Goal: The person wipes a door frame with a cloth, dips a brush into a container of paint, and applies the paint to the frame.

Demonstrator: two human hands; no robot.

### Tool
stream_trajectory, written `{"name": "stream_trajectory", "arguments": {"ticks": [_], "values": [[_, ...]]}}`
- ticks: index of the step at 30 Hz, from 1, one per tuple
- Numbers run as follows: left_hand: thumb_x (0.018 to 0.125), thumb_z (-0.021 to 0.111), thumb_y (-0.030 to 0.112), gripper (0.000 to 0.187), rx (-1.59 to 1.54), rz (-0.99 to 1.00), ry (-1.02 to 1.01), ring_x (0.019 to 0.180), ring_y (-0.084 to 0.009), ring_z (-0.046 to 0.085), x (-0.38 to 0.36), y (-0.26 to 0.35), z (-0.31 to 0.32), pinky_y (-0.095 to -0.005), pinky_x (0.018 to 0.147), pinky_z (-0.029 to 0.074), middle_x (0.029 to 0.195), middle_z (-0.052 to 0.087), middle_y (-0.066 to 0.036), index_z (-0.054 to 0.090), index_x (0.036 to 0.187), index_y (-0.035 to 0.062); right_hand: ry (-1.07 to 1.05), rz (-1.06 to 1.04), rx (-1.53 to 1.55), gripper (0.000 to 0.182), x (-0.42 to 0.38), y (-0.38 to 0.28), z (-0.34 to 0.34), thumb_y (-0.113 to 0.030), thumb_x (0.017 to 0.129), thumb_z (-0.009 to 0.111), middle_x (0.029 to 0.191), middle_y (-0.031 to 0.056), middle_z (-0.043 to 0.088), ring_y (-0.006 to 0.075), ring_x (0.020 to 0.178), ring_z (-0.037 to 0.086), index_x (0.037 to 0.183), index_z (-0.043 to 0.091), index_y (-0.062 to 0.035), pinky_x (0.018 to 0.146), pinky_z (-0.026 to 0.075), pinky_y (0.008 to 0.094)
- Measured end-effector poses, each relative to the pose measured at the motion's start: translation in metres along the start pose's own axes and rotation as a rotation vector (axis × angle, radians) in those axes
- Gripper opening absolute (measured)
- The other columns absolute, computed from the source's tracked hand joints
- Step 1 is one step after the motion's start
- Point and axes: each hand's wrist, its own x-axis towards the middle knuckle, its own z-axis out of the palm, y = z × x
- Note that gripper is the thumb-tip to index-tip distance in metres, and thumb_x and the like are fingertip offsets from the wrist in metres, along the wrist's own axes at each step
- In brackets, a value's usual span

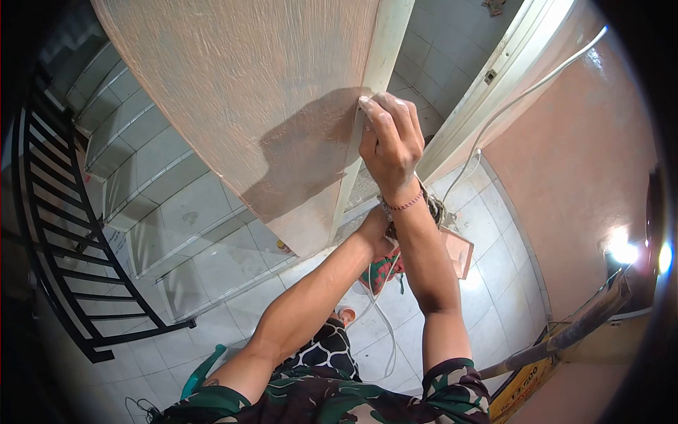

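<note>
Far over at nine o'clock, a black metal railing (56,233) curves down beside tiled steps (134,141), seen from high above. Moving toward centre, a broad beam (240,99) coated in rough pinkish plaster fills the upper middle, its surface combed with fine streaks and looking evenly covered where it shows. Along its right edge runs a pale, smooth corner strip (367,92), which slants from twelve o'clock down toward six. At the picture's centre the left hand (374,230) reaches up under the right forearm, near the lower end of the strip; it is largely hidden, so I cannot tell whether its fingers are closed or what they touch. Just above, toward one o'clock, the right hand (390,141) presses on the strip's edge, fingers together and curled over it, the fingertips dusted white, a thin bracelet (404,205) at the wrist. Judging by the coating, the beam's face looks finished, while work goes on at the corner itself; how much of that edge is left is unclear. To the right, a white cable (522,95) hangs loose from two o'clock down behind the arms and trails toward the floor, close enough to snag an elbow. A salmon wall (579,162) closes in at three o'clock, with a bright lamp (625,251) and a ladder rail (572,328) at four. Open room lies mostly below, a clear drop to the tiled floor (233,283).
</note>
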Motion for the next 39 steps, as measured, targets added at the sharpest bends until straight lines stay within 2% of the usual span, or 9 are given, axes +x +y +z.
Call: {"name": "stream_trajectory", "arguments": {"ticks": [3,7,14,18,21,25,28,33,39], "values": [[0.089,0.048,0.018,0.018,-0.036,-0.005,0.084,0.083,-0.0161,0.062,-0.011,-0.004,0.005,-0.0303,0.074,0.054,0.093,0.061,-0.007,0.053,0.1,0.0042,0.009,0.099,0.092,0.019,-0.011,0.002,-0.004,0.009,0.069,0.057,0.081,0.0109,0.057,0.0249,0.072,0.057,0.084,0.059,-0.0016,0.064,0.049,0.0313],[0.091,0.041,0.014,0.022,-0.045,-0.015,0.253,0.089,-0.0194,0.062,-0.016,0.006,0.025,-0.0319,0.075,0.054,0.1,0.062,-0.01,0.054,0.104,0.0021,0.273,0.808,0.723,0.01,-0.001,0.001,-0.019,0.005,0.083,0.054,0.086,0.0032,0.058,0.0087,0.075,0.054,0.09,0.058,-0.0012,0.067,0.045,0.019],[0.094,0.038,0.023,0.033,0.099,-0.113,0.17,0.097,-0.0225,0.06,-0.058,-0.001,0.017,-0.0354,0.087,0.05,0.108,0.06,-0.013,0.051,0.114,0.0011,0.407,0.908,0.769,0.019,-0.035,-0.023,-0.095,0.004,0.081,0.048,0.095,0.0061,0.057,0.0134,0.087,0.054,0.099,0.054,0.0008,0.077,0.043,0.025],[0.094,0.038,0.026,0.037,0.258,-0.009,0.282,0.102,-0.0212,0.058,-0.096,-0.026,-0.059,-0.0359,0.092,0.046,0.113,0.058,-0.012,0.049,0.119,0.001,0.331,1.258,0.794,0.021,-0.112,-0.055,-0.159,0.002,0.082,0.049,0.091,0.0056,0.055,0.0106,0.08,0.052,0.103,0.053,0.0028,0.073,0.042,0.0231],[0.096,0.037,0.029,0.034,0.399,-0.078,0.506,0.09,-0.019,0.061,-0.142,-0.052,-0.136,-0.0331,0.079,0.05,0.102,0.061,-0.008,0.051,0.112,0.0028,0.174,1.689,0.79,0.019,-0.18,-0.102,-0.187,-0.001,0.086,0.052,0.083,0.0023,0.055,0.0086,0.075,0.052,0.103,0.055,0.0034,0.069,0.042,0.0212],[0.095,0.038,0.029,0.032,0.35,-0.18,0.665,0.089,-0.0187,0.061,-0.195,-0.078,-0.167,-0.0336,0.077,0.049,0.099,0.06,-0.008,0.052,0.109,0.0031,0.332,2.072,0.708,0.012,-0.275,-0.184,-0.198,-0.001,0.085,0.053,0.083,0.0018,0.056,0.0102,0.075,0.053,0.096,0.056,0.0004,0.071,0.043,0.0228],[0.093,0.042,0.03,0.035,0.317,-0.162,0.72,0.1,-0.0207,0.058,-0.208,-0.096,-0.19,-0.0361,0.089,0.046,0.111,0.058,-0.008,0.05,0.116,0.0055,0.576,2.135,0.69,0.011,-0.319,-0.219,-0.179,-0.002,0.084,0.053,0.082,0.0017,0.056,0.0112,0.075,0.053,0.095,0.056,-0.0004,0.071,0.044,0.0238],[0.094,0.04,0.029,0.033,0.488,-0.073,0.713,0.103,-0.0193,0.055,-0.205,-0.083,-0.19,-0.0351,0.09,0.044,0.111,0.057,-0.006,0.048,0.115,0.0054,0.565,2.123,0.486,0.01,-0.351,-0.215,-0.137,-0.003,0.083,0.056,0.087,0.0041,0.058,0.0117,0.079,0.054,0.092,0.055,-0.0004,0.075,0.043,0.0242],[0.095,0.039,0.029,0.032,0.577,0.078,0.64,0.101,-0.02,0.056,-0.205,-0.047,-0.187,-0.0348,0.088,0.046,0.11,0.056,-0.008,0.046,0.115,0.0052,0.449,2.112,0.615,0.014,-0.336,-0.209,-0.112,-0.002,0.08,0.061,0.08,0.0042,0.058,0.0097,0.073,0.054,0.093,0.056,0.0006,0.068,0.042,0.0216]]}}
